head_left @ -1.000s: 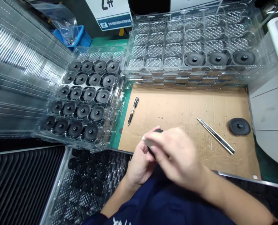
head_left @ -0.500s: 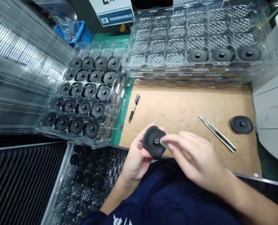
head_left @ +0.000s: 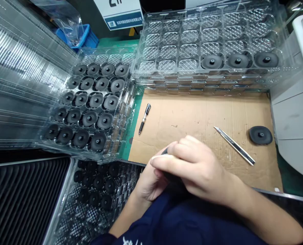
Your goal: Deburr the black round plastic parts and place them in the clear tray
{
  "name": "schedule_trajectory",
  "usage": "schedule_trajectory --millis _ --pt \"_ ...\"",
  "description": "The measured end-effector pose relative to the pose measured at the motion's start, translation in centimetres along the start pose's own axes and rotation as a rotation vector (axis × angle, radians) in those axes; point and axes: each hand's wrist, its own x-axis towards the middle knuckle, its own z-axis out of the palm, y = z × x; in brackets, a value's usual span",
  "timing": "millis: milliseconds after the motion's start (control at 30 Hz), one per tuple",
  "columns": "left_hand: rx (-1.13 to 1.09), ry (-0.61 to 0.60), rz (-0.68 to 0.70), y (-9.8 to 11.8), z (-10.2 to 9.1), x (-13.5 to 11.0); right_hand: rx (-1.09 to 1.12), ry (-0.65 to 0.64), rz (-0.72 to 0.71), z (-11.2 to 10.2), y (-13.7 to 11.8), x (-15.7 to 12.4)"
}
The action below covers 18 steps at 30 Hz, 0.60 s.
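Note:
My left hand [head_left: 149, 181] is closed around a round black part [head_left: 165, 151], low over the near edge of the cardboard. Most of that part is hidden behind my right hand [head_left: 194, 165]. The right hand's fingers are curled over the part's face. A small pale piece sits at its fingertips, nearly covered now, so its kind is unclear. Another black part [head_left: 260, 135], with a short stud in its middle, lies at the right of the cardboard. Left of it is a utility knife [head_left: 234, 145] with its blade out.
A pen [head_left: 144, 119] rests on the cardboard sheet [head_left: 187, 112]. Clear plastic trays [head_left: 164, 73] are stacked at the back, with black parts in the front row. More filled trays [head_left: 110, 143] stand at left. A blue bin [head_left: 90, 39] is behind; a white container [head_left: 291, 122] borders the right.
My right hand has moved left and over the black part, covering its face and stud, which showed before. The left hand keeps its hold. The whole view has shifted slightly.

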Motion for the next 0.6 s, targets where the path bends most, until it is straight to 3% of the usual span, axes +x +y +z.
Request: schedule_trajectory --millis 67,167,267,433,500,600 --pt "-0.042 -0.052 -0.029 0.1 0.0 0.0 0.075 0.014 0.085 -0.3 1.0 -0.2" --pt "-0.125 -0.121 -0.085 0.7 0.0 0.0 0.055 0.053 0.408 -0.4 3.1 -1.5" --pt "-0.171 -0.157 -0.092 1.0 -0.3 -0.1 0.057 -0.050 0.595 1.4 4.6 -4.3" --pt "-0.164 -0.201 -0.063 0.9 -0.8 -0.2 0.178 -0.225 0.631 5.9 5.2 -8.6" --pt "-0.162 -0.220 -0.067 0.9 -0.8 -0.2 0.178 -0.210 0.628 5.8 5.2 -8.6" --pt "-0.159 -0.226 -0.069 1.1 -0.6 -0.4 0.080 -0.020 0.635 3.1 4.4 -6.8"
